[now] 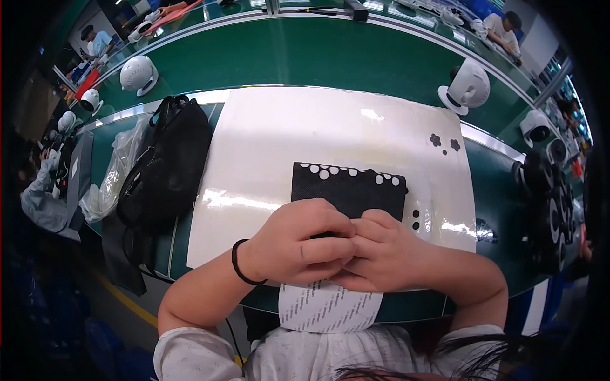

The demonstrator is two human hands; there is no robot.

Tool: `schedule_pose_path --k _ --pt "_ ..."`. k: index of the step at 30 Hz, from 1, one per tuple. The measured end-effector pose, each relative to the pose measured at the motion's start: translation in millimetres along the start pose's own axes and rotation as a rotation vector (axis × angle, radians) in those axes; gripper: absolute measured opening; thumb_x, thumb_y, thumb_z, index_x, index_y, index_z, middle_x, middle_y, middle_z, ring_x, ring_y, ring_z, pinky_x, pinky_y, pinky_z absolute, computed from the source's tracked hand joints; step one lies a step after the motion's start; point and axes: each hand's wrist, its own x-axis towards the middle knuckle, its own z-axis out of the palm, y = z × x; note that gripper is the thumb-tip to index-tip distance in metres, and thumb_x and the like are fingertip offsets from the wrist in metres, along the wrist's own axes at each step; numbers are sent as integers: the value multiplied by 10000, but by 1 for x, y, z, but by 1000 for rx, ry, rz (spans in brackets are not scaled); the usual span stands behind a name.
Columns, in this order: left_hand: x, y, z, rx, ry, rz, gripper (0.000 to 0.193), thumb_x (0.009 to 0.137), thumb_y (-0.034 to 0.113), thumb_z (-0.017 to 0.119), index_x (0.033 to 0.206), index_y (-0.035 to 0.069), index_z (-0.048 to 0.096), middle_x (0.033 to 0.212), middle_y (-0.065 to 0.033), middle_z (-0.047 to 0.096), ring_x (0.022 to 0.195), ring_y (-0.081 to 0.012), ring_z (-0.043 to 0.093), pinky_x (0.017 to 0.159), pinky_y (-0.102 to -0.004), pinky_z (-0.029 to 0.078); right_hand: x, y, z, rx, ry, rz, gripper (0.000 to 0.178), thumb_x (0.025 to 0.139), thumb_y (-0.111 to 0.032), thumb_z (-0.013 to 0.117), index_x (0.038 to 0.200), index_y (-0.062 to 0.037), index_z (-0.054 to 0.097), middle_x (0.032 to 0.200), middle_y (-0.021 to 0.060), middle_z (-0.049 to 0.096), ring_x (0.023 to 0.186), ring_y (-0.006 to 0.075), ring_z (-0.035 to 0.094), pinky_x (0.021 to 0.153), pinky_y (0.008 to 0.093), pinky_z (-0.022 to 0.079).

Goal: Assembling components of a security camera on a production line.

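My left hand (305, 241) and my right hand (381, 251) meet at the near side of a black sheet (349, 193). Fingers of both are curled and pinched together, fingertips touching. Whatever sits between them is hidden or too small to name. Along the far edge of the black sheet runs a row of round white dots (324, 174). Below my hands, a white paper with printed lines (330, 309) hangs over the table's near edge toward my lap; whether a hand grips it I cannot tell. Small black round pads (415, 220) lie just right of the sheet.
A large white board (267, 140) covers the green table, with black flower-shaped pieces (435, 140) at its far right. On the left lie a black bag (168, 165) and clear plastic (114, 174). White rounded devices (138, 74) stand behind; black round items (543, 209) are stacked right. Other people sit nearby.
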Motion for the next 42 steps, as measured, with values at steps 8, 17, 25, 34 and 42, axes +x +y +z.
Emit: schedule_pose_path --k 8,17,25,34,42 --pt "1 2 1 20 12 -17 233 644 113 684 849 101 574 795 -44 560 636 -206 544 519 -292 426 -1 2 -2 16 26 -37 175 653 -232 666 711 -90 581 797 25 485 825 182 478 716 312 373" --pt "1 10 -3 23 -52 -178 132 713 206 622 782 96 602 605 -57 536 544 -226 531 476 -320 400 -1 2 -3 2 70 -41 137 623 -207 660 682 -114 579 784 11 473 841 164 485 758 304 377" --pt "5 15 0 -23 -53 -282 189 715 246 600 756 61 600 559 -68 526 512 -245 523 484 -323 401 0 2 -3 -6 103 -50 117 626 -195 659 671 -121 580 793 15 475 850 170 492 762 305 380" --pt "0 8 0 114 -63 -113 174 703 185 624 822 64 590 626 -44 543 532 -206 534 474 -296 401 -2 3 -2 -14 116 -37 133 630 -209 657 688 -121 575 795 18 477 853 177 491 760 312 385" --pt "2 8 1 194 -44 -9 174 692 152 641 828 62 581 661 -28 536 531 -181 528 461 -280 396 -2 3 -2 -8 109 -45 133 624 -213 657 685 -119 585 806 17 484 856 178 490 761 313 385"
